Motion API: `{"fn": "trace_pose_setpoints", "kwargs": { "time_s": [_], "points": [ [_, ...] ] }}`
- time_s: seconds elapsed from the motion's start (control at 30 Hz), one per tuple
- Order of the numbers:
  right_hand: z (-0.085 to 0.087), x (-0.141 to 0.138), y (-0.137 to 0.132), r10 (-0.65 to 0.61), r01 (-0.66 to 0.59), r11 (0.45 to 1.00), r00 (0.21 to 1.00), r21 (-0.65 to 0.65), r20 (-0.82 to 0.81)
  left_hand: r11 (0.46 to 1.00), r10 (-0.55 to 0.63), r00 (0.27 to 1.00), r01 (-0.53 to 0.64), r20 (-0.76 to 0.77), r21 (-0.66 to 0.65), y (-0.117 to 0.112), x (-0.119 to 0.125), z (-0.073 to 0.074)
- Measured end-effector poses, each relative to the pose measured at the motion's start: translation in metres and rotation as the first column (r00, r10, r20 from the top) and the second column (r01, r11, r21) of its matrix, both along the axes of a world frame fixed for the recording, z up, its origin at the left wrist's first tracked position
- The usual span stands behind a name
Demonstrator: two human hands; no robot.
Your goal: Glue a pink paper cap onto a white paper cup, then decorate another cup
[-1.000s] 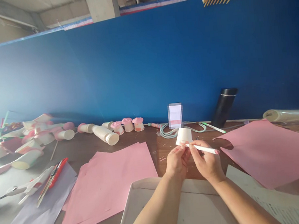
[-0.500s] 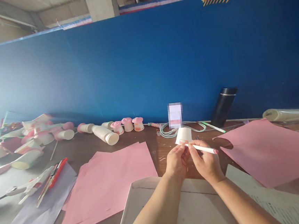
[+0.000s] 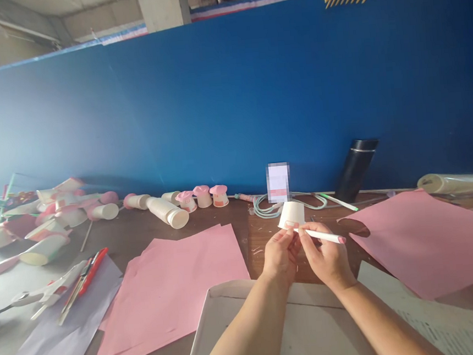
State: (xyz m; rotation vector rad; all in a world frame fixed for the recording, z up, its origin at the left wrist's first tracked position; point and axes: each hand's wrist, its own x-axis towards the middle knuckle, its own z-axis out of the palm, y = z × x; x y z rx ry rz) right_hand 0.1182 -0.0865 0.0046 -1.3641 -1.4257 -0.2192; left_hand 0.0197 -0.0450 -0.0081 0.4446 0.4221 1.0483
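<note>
An upside-down white paper cup is held over the table, with a small pink piece or mark near its rim. My left hand is closed on the cup's lower edge, its fingertips pinching close to the pink part. A white marker with a pink end lies between the fingers of my right hand. Its tip end reaches the cup's rim, where my fingers hide it. Both hands are side by side, almost touching. Below my forearms lies a white tray or box lid.
Pink paper sheets lie left, a cut pink sheet right. A red utility knife and scissors sit far left. Behind are pink-topped cups, stacked cups, a cable, a green-tipped marker and a black bottle.
My hands keep almost the same grip on the cup and marker. Only a very slight shift of the whole view shows.
</note>
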Motion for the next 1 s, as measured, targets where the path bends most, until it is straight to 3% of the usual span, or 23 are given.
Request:
{"fn": "trace_pose_setpoints", "kwargs": {
  "time_s": [0.23,0.57,1.0],
  "points": [
    [0.000,-0.002,0.001,-0.027,0.026,0.999,1.000,0.032,0.011,1.000,-0.006,1.000,0.006,-0.004,0.007,0.001,0.000,-0.001],
    [0.001,0.000,0.002,-0.026,0.028,0.998,0.999,0.049,-0.034,0.998,0.035,0.999,-0.035,0.005,-0.044,-0.003,-0.001,0.010],
    [0.002,0.000,0.002,-0.043,0.044,0.998,0.999,0.054,-0.026,0.999,0.024,1.000,-0.025,-0.010,-0.030,-0.002,0.000,0.007]
  ]
}}
